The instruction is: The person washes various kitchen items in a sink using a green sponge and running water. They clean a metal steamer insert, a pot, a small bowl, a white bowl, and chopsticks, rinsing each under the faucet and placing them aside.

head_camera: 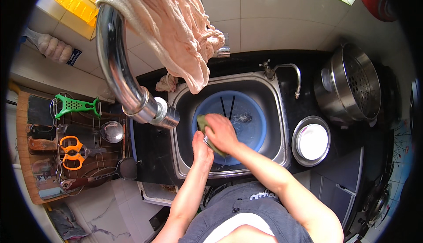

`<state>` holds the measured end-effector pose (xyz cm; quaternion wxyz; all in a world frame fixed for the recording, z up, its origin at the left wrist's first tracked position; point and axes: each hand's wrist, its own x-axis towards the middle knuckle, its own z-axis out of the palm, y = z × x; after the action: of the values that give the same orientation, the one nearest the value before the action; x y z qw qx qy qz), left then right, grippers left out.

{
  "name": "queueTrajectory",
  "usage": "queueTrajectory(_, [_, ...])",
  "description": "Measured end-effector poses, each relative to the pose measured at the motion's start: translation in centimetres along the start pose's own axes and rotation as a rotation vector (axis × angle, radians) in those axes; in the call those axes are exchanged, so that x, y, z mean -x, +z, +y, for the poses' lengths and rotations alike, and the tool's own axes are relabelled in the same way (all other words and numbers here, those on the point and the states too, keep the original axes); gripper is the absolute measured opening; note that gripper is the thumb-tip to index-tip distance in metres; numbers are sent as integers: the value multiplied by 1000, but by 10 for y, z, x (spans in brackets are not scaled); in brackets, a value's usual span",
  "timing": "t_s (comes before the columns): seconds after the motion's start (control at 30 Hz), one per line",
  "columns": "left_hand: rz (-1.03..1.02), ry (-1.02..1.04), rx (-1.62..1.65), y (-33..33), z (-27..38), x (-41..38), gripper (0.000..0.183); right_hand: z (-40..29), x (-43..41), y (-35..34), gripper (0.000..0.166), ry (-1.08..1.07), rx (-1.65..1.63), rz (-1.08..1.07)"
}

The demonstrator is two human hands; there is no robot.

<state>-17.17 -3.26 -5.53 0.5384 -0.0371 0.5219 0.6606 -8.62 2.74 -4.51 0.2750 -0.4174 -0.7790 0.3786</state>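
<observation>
My right hand [220, 130] presses a green cloth [202, 120] against a small shiny-edged object [206, 140], mostly hidden beneath the cloth and fingers. From the near left, my left hand [202, 148] grips that same object, whose kind I cannot tell. Both hands are over the left side of a blue plastic basin [263, 127] holding water. Two dark chopsticks [232, 106] lean inside the basin beyond my right hand. The basin sits in a stainless steel sink [283, 144].
A large chrome faucet [110, 41], draped with a pink cloth [165, 28], rises at the left. A smaller tap [297, 77] stands behind the sink. Rightward are a white bowl [313, 141] in a metal bowl and a steamer pot [330, 91]. Orange-handled scissors [71, 148] hang on a rack.
</observation>
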Motion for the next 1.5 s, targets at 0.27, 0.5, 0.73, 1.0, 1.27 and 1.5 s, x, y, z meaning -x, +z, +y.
queueTrajectory(0.27, [167,-140,91,20,-4,7,21,60,9,-28,35,162,-364,-22])
queueTrajectory(0.5, [141,-524,400,34,-38,-16,30,-3,29,-102,42,18,-142,-337])
queueTrajectory(0.73, [128,-552,267,29,-49,-30,31,-6,40,-103,41,-87,47,-582])
queueTrajectory(1.0, [32,-635,309,-9,-63,-63,29,29,21,-28,36,-67,794,-215])
queueTrajectory(1.27, [-137,55,-861,-47,-18,-53,27,100,29,-13,17,377,549,-153])
queueTrajectory(1.5, [-72,285,-936,-68,-46,-56,48,119,45,-4,34,1209,-489,-8])
